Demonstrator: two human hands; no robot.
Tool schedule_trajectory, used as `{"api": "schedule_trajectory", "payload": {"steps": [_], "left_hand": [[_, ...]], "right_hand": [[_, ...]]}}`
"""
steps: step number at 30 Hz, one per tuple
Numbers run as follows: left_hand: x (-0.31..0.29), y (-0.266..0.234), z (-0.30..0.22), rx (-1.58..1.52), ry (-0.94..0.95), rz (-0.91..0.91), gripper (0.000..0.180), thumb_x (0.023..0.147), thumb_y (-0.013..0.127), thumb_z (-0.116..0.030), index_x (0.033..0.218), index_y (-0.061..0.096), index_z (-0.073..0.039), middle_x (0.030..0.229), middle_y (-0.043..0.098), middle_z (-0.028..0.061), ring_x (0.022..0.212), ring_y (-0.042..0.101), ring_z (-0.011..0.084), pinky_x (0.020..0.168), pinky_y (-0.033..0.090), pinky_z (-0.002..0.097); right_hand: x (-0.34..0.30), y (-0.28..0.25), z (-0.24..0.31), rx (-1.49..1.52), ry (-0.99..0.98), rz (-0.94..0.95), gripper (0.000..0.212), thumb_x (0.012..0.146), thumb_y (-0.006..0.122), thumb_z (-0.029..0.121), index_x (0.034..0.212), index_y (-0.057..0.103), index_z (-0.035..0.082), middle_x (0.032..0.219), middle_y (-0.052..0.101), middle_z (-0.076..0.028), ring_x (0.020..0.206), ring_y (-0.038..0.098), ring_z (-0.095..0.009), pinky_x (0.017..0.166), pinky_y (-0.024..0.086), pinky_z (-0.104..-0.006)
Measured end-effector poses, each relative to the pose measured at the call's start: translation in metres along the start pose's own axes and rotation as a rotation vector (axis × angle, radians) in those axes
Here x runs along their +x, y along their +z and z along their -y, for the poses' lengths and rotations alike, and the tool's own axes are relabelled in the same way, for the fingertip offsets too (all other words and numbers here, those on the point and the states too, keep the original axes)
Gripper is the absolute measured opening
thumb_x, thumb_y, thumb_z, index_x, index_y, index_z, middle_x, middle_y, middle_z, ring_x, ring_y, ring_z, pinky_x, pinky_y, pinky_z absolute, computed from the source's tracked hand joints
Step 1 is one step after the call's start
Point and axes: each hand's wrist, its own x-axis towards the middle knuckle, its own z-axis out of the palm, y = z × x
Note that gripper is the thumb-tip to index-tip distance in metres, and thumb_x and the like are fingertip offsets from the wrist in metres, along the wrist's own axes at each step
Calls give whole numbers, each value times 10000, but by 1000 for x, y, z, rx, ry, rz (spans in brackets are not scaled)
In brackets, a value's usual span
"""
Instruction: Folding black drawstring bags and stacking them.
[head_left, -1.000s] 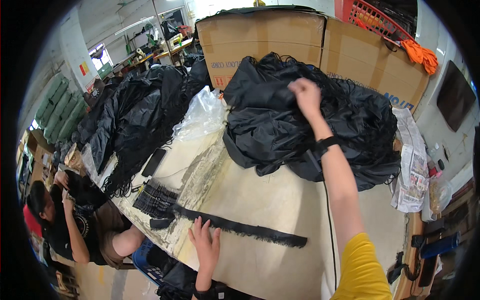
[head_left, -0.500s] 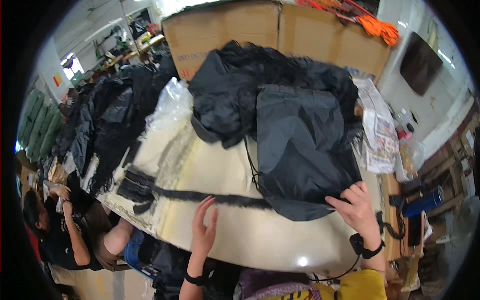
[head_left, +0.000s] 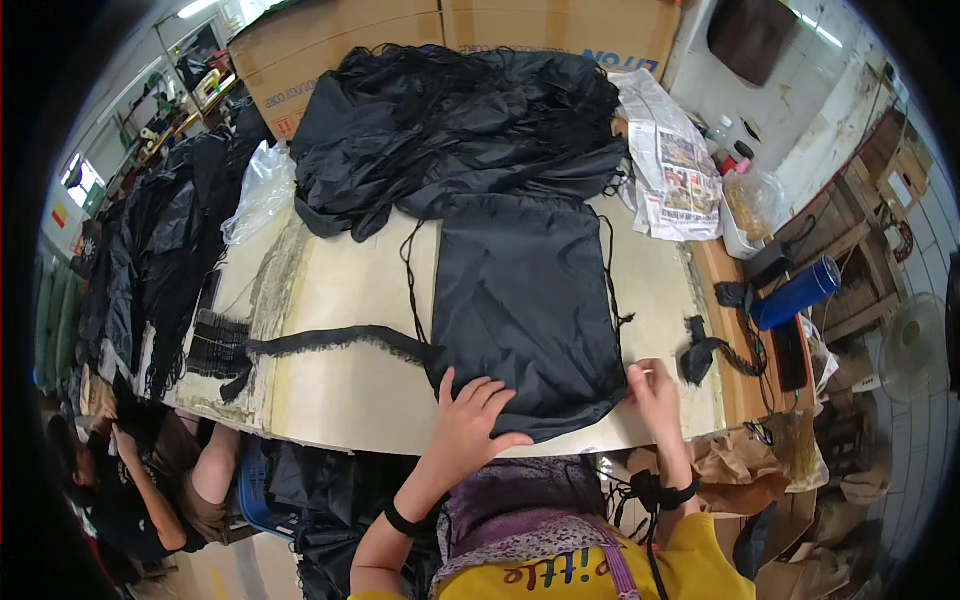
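A black drawstring bag lies nearly flat on the pale tabletop, its gathered top toward the far side and a cord along each side. My left hand rests on its lower left corner, fingers stretched and thumb out to the side. At the lower right edge, my right hand has its fingers bent in and closed on the fabric; the fingertips are partly hidden. From the bag's left side a frayed black strip runs left to a dark stack of black strips.
Behind the bag is a heap of black bags against cardboard boxes. Clear plastic lies left, newspaper right. A blue bottle and phone lie on the right ledge. Another person sits at lower left.
My left hand has come down from above the table onto the bag's lower left corner. The bag now lies straighter and flatter. My right hand stays by its lower right edge. The view has shifted.
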Motion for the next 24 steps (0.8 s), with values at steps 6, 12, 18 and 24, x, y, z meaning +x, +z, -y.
{"api": "schedule_trajectory", "payload": {"steps": [6, 12, 18, 24], "left_hand": [[-12, 27, -18, 76, 125, 392, 667, 795, 597, -596, 1353, 535, -236, 1517, 334, 100, 1389, 288, 381, 1041, 234, 680], [-11, 22, -31, 80, 66, 430, 636, 834, 605, -523, 1362, 523, -178, 1527, 309, 122, 1407, 269, 367, 1031, 222, 711], [-2, -8, -25, -286, -190, -194, 399, 816, 685, -422, 947, 680, -45, 1036, 667, 141, 1003, 616, 343, 873, 441, 446], [-38, -17, 26, 117, -839, -120, 577, 875, 618, -508, 646, 562, 18, 558, 571, 148, 553, 576, 379, 540, 445, 442]], "right_hand": [[20, 30, -3, 554, 41, 65, 456, 891, 656, 149, 1258, 471, -50, 909, 654, -74, 786, 631, -160, 725, 485, -260], [55, 12, 40, 565, -369, -95, 339, 914, 514, -33, 1251, 494, -20, 990, 633, -76, 902, 612, -158, 864, 474, -278], [26, 22, 70, -397, -829, 617, 707, 881, 641, 294, 1479, 302, 130, 1379, 486, -198, 1246, 472, -403, 1035, 391, -423], [29, 25, 11, -409, -715, 586, 777, 886, 632, 369, 1499, 228, 112, 1484, 339, -221, 1381, 309, -380, 1136, 264, -454]]}}
